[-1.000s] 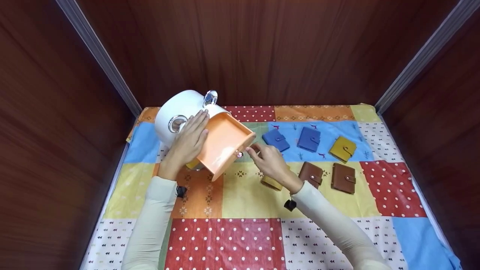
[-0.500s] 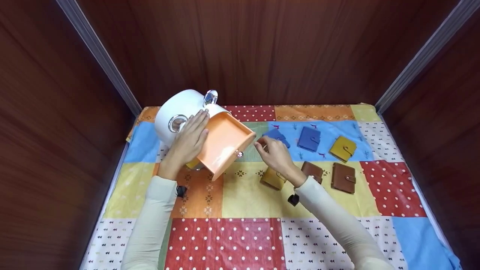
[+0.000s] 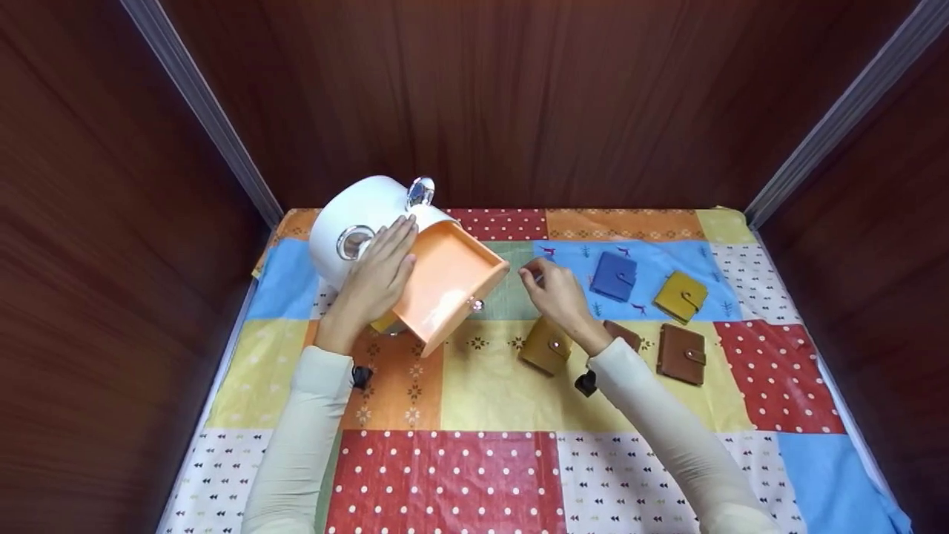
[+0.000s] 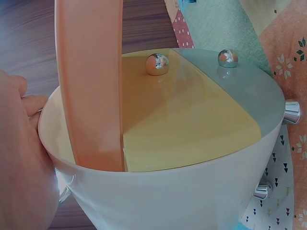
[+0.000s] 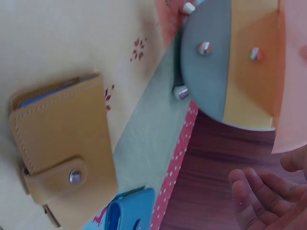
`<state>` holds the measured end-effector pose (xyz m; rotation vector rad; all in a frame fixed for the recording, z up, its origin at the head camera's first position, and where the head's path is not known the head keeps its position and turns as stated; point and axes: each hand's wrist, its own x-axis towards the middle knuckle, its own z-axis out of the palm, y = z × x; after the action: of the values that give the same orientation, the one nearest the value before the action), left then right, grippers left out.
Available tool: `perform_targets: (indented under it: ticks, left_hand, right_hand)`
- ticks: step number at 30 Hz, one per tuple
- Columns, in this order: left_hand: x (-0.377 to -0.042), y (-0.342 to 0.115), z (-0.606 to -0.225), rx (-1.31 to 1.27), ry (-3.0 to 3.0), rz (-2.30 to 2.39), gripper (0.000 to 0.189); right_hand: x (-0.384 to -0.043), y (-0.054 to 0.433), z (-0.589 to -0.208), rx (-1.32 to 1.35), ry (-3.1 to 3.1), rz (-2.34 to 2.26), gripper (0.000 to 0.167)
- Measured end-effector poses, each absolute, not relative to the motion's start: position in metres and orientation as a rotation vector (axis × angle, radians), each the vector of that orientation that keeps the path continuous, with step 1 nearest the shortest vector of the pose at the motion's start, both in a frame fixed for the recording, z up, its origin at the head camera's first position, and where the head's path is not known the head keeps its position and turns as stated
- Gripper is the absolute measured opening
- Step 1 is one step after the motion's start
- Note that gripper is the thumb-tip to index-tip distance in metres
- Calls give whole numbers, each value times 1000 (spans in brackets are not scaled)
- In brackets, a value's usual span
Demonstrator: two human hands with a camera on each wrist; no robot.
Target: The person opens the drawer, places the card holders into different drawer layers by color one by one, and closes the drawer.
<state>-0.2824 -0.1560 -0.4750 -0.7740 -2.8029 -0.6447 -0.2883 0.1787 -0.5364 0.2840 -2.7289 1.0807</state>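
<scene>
A rounded white drawer box (image 3: 359, 204) stands at the left of the table. Its orange drawer (image 3: 448, 274), with a shiny knob (image 3: 477, 305), is pulled out and shows nothing inside. My left hand (image 3: 377, 278) rests on the box's white top, fingers straight. To the right of the drawer is my right hand (image 3: 560, 297), loosely curled and holding nothing. Beneath its wrist lies a mustard snap wallet (image 3: 545, 347). A blue wallet (image 5: 132, 211) shows in the right wrist view; in the head view my right hand covers it.
Farther right lie another blue wallet (image 3: 614, 276), a yellow wallet (image 3: 680, 296) and a brown wallet (image 3: 681, 354). A second brown wallet (image 3: 623, 334) is partly behind my right forearm. A yellow drawer front (image 4: 192, 120) and a grey-green one (image 4: 230, 86) are closed.
My right hand has drawn back from the drawer's knob, moving right and slightly up, over the nearer blue wallet. My left hand stays on the box; the drawer remains out.
</scene>
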Motion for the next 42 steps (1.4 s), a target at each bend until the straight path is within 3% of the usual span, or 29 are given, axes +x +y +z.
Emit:
perform_targets:
  ticks: [26, 42]
  left_hand:
    - [-283, -155, -476, -778, -2780, -652, 56]
    - [-284, -156, -476, -763, -2807, -647, 57]
  right_hand:
    - [-331, 212, -553, 87, -2814, 1013, 25]
    - [-348, 229, -568, -31, -2870, 1035, 36]
